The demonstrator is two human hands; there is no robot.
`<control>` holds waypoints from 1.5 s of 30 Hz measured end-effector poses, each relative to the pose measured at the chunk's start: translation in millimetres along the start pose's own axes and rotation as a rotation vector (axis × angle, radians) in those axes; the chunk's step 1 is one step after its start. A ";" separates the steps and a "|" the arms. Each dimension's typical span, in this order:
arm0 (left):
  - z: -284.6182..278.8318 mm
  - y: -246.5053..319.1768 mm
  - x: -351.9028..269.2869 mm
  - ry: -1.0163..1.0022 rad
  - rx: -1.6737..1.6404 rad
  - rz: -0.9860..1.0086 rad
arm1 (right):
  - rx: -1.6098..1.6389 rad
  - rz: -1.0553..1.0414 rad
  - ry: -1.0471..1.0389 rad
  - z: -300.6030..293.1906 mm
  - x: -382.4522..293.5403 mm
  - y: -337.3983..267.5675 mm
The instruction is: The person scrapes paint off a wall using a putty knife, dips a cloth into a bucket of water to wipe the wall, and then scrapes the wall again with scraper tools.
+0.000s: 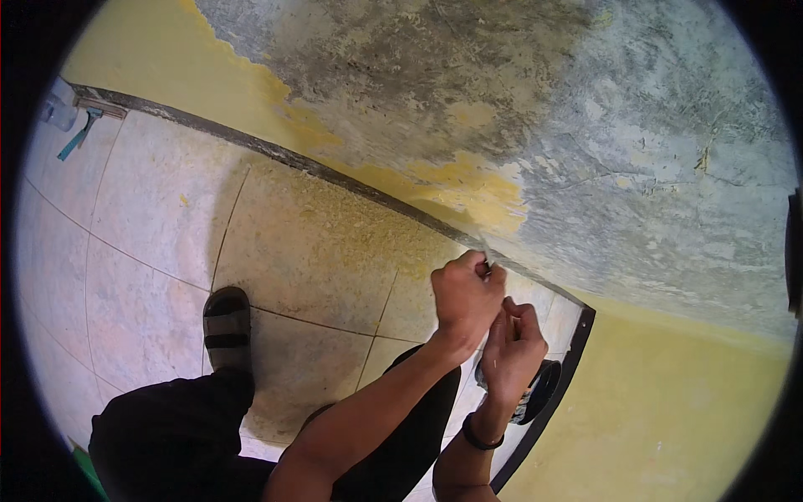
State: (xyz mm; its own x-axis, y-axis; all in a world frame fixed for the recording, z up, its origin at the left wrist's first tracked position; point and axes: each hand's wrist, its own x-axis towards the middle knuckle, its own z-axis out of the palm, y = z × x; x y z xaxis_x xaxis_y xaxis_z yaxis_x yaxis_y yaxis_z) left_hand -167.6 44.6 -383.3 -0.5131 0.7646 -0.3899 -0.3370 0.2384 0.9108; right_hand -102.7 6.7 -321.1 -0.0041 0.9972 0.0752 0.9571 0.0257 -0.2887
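Observation:
My left hand is closed round a thin scraper blade, whose pale tip points up towards the foot of the wall. Just below and to the right, my right hand has its fingers curled close to the left one; whether it grips anything is hidden. A dark band circles the right wrist. Beyond the hands rises a wall of bare grey plaster with ragged patches of yellow paint. Yellow flakes and dust lie on the floor tiles along the dark baseboard.
At the far left a teal-handled scraper lies near a clear plastic bottle. My sandalled foot stands on the tiles. A dark round container sits behind my right hand, by the corner with a yellow wall.

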 end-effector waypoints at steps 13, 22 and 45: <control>13.2 10.1 18.9 -0.003 0.042 0.169 | -0.097 -0.066 0.168 -8.1 9.7 -19.1; 31.4 21.6 13.2 0.043 0.046 0.222 | 0.122 0.059 0.132 -27.2 22.1 2.9; -7.6 -19.6 26.9 0.029 0.133 0.075 | 0.190 -0.014 -0.212 28.8 9.2 5.6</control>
State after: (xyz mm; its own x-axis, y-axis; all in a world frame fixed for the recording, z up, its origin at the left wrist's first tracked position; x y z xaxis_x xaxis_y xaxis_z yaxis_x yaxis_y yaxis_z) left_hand -180.8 55.9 -412.6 -0.5561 0.7663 -0.3218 -0.1904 0.2594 0.9468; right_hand -105.7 18.0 -349.5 -0.0963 0.9886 -0.1155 0.8852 0.0320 -0.4642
